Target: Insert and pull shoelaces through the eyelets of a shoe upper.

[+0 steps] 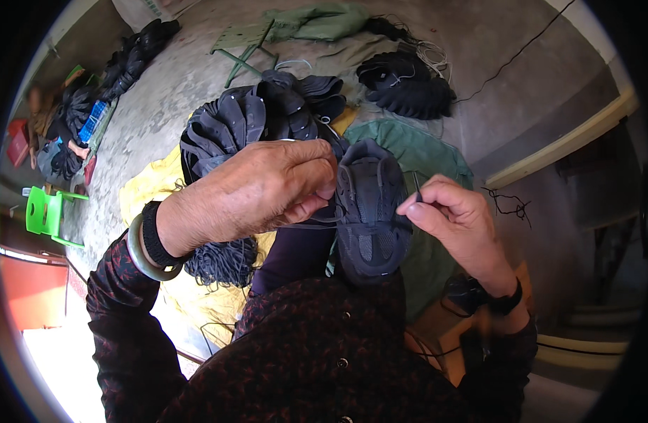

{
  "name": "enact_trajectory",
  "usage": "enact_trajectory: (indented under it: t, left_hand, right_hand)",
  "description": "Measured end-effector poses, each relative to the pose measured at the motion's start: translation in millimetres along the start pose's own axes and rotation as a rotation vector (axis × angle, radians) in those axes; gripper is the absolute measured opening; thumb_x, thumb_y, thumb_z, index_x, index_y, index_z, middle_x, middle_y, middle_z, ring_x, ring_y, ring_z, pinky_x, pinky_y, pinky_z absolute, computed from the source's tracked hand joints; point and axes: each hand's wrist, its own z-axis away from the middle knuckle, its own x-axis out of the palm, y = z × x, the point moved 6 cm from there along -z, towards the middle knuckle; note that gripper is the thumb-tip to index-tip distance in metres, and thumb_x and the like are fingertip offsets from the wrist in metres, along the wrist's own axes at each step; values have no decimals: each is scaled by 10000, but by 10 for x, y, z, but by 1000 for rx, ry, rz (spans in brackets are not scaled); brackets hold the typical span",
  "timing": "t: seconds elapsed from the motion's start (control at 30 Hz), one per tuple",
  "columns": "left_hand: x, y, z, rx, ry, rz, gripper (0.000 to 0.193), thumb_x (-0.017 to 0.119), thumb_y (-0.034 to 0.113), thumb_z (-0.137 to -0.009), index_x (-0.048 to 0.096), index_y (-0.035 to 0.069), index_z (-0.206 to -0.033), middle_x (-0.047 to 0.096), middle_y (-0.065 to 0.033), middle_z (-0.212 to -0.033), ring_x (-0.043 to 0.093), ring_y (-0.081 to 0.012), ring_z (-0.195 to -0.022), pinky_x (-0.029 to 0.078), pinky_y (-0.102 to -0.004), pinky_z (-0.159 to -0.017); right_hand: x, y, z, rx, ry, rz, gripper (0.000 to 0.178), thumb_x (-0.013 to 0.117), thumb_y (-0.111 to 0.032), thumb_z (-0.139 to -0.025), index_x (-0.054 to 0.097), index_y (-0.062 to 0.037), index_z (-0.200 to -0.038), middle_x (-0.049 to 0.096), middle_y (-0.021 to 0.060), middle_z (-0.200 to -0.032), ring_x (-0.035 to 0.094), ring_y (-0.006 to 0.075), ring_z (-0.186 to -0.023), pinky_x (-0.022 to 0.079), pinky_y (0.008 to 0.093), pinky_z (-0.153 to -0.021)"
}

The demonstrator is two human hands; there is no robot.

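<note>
A black sneaker (369, 204) rests toe toward me, between my hands, its tongue and lace rows facing up. To its left, my left hand (267, 183) is closed in a pinch; what its fingertips grip is hidden behind the knuckles. A dark shoelace (317, 226) runs from the shoe's side to below that hand. On the other side, my right hand (454, 218) pinches a thin dark length that looks like a lace end (417, 189), its tip pointing up. A bundle of dark laces (224, 262) lies under my left wrist.
Black shoe uppers (229, 123) are piled just beyond my left hand on yellow sheeting (151, 185). Another black bundle (406, 84) lies farther back, near a green folding stool (245, 44). Green cloth (436, 151) spreads at right. A green chair (47, 211) and a seated person (42, 127) are left.
</note>
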Motion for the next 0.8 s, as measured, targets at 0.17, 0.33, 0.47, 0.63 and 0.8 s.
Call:
enact_trajectory:
  t: [0.17,0.33,0.47,0.63,0.8]
  left_hand:
    - [28,50,-74,97,87,-12,201,726,-41,-802,588,36,-926,616,-90,-967,666,-290,-890,551,-385,-729]
    - [5,70,-145,166,176,-45,195,755,-1,-821,605,51,-935,626,-77,-977,671,-271,-880,546,-373,-714]
    - [30,20,-179,175,184,-40,187,764,22,-831,613,55,-937,630,-71,-979,673,-265,-875,545,-370,-716]
    - [88,-48,-196,184,172,-95,179,771,36,-827,628,60,-934,637,-62,-983,676,-253,-882,546,-366,-729]
    - [141,-125,-193,197,188,-90,177,772,46,-829,634,61,-940,644,-59,-979,677,-250,-884,545,-367,-735]
  right_hand:
    - [271,66,-150,-68,40,-140,236,585,-141,-1031,711,43,-1106,666,103,-1139,589,108,-957,475,268,-867]
    - [566,358,-209,82,-114,-699,297,465,-125,-1074,638,80,-1202,662,197,-1265,626,222,-1177,462,345,-1046]
    - [682,453,-230,136,-188,-1001,319,448,-159,-1080,611,81,-1212,681,185,-1169,656,261,-1117,475,379,-1038]
    - [737,447,-197,155,-272,-1092,307,458,-164,-1074,631,82,-1136,681,157,-1102,668,265,-1075,489,384,-1003]
    - [722,432,-186,264,-159,-1051,282,506,-175,-1062,665,59,-1060,657,104,-1001,657,229,-961,496,363,-954]
